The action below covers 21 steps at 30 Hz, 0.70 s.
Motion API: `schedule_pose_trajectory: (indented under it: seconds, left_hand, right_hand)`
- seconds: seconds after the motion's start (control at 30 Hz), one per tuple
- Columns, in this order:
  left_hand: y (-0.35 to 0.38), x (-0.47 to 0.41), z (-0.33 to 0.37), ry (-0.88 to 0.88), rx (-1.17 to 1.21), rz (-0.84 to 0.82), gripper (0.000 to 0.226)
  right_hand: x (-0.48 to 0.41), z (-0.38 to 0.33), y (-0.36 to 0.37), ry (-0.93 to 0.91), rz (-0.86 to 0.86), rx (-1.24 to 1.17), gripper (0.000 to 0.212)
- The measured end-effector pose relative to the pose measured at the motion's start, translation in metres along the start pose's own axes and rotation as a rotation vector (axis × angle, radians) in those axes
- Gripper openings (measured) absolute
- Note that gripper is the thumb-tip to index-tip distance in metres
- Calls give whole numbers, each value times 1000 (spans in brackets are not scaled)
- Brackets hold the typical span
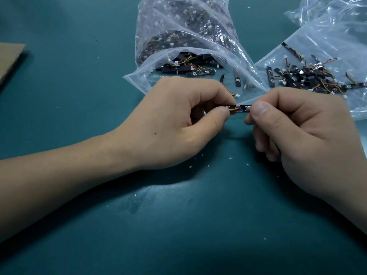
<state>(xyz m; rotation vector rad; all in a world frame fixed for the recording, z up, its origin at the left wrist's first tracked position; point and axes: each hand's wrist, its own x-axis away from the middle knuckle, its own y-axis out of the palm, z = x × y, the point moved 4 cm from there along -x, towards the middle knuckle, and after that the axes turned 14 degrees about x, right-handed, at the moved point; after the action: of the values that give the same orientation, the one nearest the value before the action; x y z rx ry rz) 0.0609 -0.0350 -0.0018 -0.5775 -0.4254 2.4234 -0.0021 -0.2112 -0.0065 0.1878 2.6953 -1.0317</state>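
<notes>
- Left hand (178, 120): thumb and forefinger pinch one end of black strip (241, 108); other fingers curled; bare forearm runs in from the left.
- Right hand (297, 132): thumb and forefinger pinch the other end; remaining fingers curled under.

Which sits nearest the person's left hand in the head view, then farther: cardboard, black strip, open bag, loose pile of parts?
1. black strip, pinched at the fingertips of the left hand.
2. open bag, just beyond its knuckles, centre.
3. loose pile, off to the right.
4. cardboard, at the far left edge.
</notes>
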Motion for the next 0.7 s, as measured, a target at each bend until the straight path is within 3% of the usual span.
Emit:
schedule_pose_trajectory:
  seconds: [0.7]
  left_hand:
    - [-4, -1, 1, -36, 70, -16, 15]
  right_hand:
    - [2, -1, 1, -30, -22, 64, 26]
